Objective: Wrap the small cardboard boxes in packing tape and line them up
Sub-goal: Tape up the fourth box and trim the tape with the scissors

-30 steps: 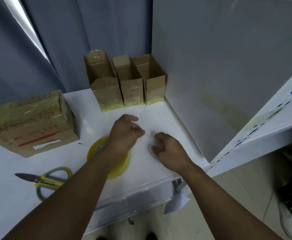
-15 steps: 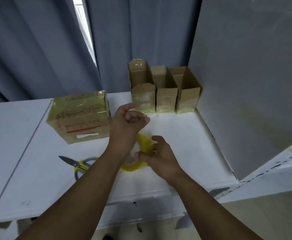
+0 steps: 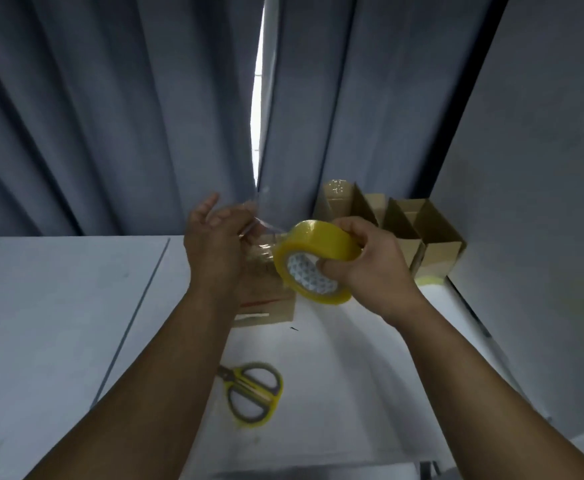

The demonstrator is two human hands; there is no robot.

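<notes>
Gripped packing tape roll (image 3: 315, 244) in right hand (image 3: 373, 271); pinched free end (image 3: 259, 230) in left hand (image 3: 211, 247), just left of roll, strip stretched left-right between. Spotted small cardboard boxes (image 3: 436, 237) on counter (image 3: 58, 306) just beyond right hand, the nearer one.

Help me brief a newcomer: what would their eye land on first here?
The yellow tape roll, held up mid-frame in the right hand, stands out most, with a clear strip stretched from it to the left hand, which seems to pinch its end. Below them yellow-handled scissors lie on the white table, and small cardboard boxes stand in a row at the back right.
</notes>
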